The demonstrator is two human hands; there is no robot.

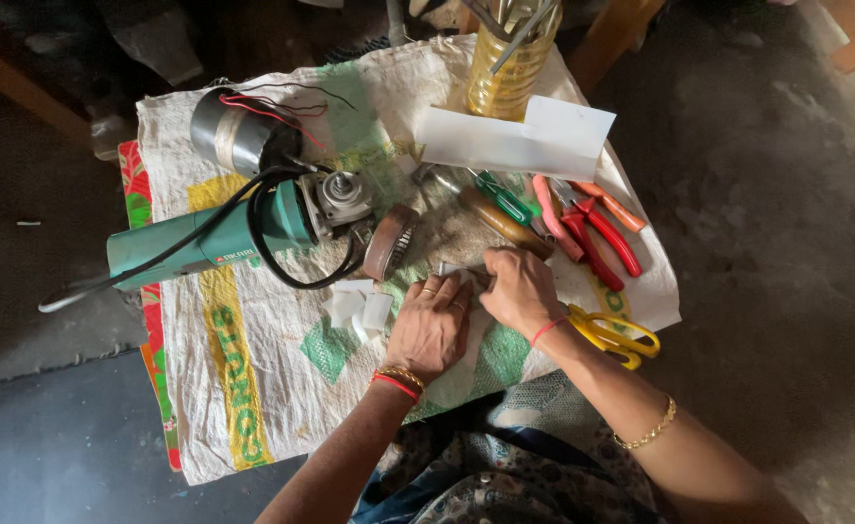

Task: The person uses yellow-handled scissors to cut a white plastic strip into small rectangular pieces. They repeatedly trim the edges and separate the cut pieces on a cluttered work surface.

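White sheet (466, 277) — pinched between both hands

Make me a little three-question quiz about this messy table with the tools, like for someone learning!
1. True or false: the yellow scissors lie beside the right hand.
2. What colour is the body of the angle grinder? A) red B) teal green C) yellow
3. Fill in: both hands press on a small pale ____ on the woven sack cloth.

Key
1. True; they lie just past the right wrist.
2. B; its black cord loops in front of it.
3. Paper; the left hand and the right hand meet over the paper piece, with the red-handled pliers behind.
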